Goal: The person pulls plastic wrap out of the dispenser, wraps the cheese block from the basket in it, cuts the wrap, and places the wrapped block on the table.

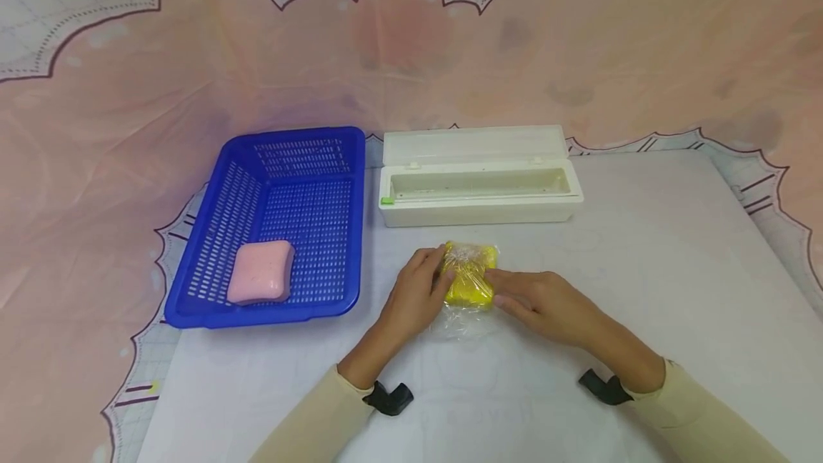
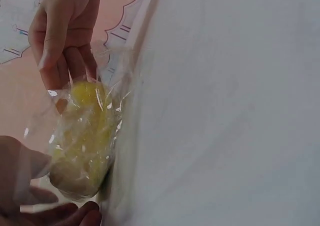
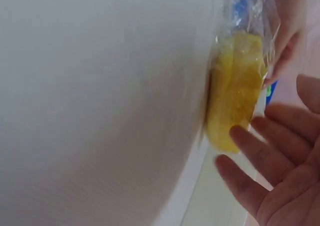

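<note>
On my feed, the film-wrapped yellow block [image 1: 471, 286] lies just on the near side of the white box [image 1: 479, 214], between my left hand [image 1: 414, 291] and right hand [image 1: 553, 306], both unclenched beside it; neither is clearly nearer, its outline almost square.

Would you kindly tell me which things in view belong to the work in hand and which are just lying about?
In use:
- yellow block, between the hands
- clear plastic film, around the block
- left hand
- right hand

Apparently just lying about, untouched:
- blue basket
- pink block, inside the basket
- white box, lid open
</note>
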`<move>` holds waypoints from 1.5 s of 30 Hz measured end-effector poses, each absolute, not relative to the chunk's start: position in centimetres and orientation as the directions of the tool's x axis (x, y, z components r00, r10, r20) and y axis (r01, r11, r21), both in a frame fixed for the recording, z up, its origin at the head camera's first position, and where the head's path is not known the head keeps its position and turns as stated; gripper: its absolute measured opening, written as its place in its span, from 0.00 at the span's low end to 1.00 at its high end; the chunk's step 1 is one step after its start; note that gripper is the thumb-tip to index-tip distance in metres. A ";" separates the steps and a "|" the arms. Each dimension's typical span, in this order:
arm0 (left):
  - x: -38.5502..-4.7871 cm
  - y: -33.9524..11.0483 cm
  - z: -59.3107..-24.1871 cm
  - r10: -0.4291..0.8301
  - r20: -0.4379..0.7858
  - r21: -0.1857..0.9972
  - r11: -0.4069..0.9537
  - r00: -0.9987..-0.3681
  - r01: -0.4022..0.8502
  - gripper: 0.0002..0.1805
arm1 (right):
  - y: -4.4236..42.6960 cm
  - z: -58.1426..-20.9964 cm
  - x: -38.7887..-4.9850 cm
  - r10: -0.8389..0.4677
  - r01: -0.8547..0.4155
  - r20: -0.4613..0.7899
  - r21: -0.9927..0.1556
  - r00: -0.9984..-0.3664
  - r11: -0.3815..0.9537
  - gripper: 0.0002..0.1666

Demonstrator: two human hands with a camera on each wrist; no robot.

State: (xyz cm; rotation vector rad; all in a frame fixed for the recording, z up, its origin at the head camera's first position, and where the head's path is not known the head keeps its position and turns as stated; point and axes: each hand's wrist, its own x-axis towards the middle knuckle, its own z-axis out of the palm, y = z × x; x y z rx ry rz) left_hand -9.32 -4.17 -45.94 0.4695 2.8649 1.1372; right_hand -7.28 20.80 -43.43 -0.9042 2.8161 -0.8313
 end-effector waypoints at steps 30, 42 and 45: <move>-5.5 -4.8 -45.0 0.514 0.258 0.533 0.630 -0.818 0.564 0.10 | 18.0 -44.5 -5.5 -0.485 -0.508 0.199 -0.539 -0.852 0.672 0.21; -8.1 -4.4 -44.9 0.463 0.223 0.647 0.588 -0.858 0.486 0.03 | 17.6 -44.3 -7.7 -0.573 -0.613 0.246 -0.470 -0.782 0.635 0.09; -8.7 -4.1 -45.1 0.412 0.206 0.698 0.574 -0.888 0.428 0.04 | 17.6 -44.4 -8.1 -0.530 -0.530 0.176 -0.548 -0.830 0.648 0.06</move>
